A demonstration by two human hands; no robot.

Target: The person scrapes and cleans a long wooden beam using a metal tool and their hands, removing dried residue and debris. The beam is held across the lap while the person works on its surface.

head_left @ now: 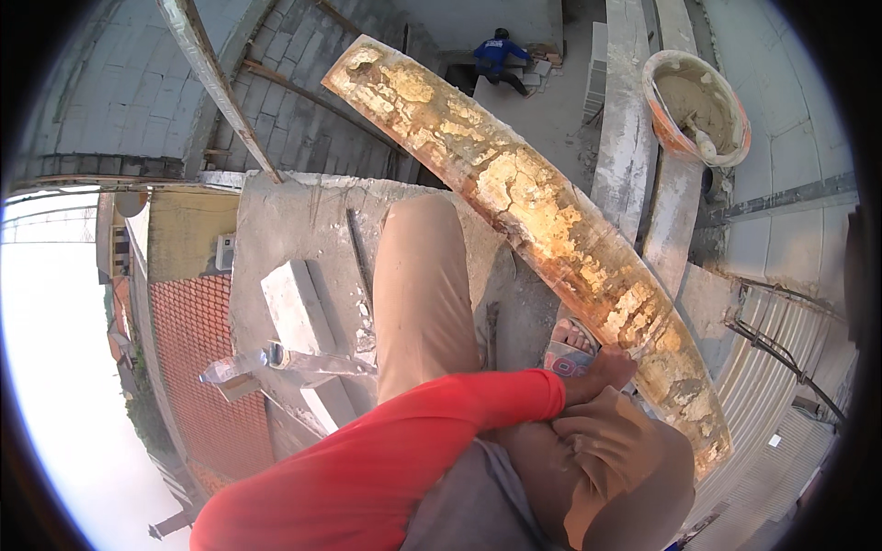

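My left arm, in a red sleeve, crosses over my lap to the right. At its end my left hand (608, 369) is closed beside the near part of a long wooden plank (533, 197), against its edge. What the fingers hold, if anything, is hidden. The plank runs slantwise from the upper middle to the lower right, its face caked with cracked, yellowish dried material. My sandalled foot (571, 347) shows just beyond the hand, under the plank's edge. My right hand is not in view.
A bucket of grey mortar (703, 106) with a tool in it rests on boards (625, 119) at upper right. White blocks (299, 308) and a plastic bottle (220, 370) lie left on the concrete ledge. Far below, a person in blue (499, 57) crouches. A tiled roof (202, 354) lies beyond the ledge.
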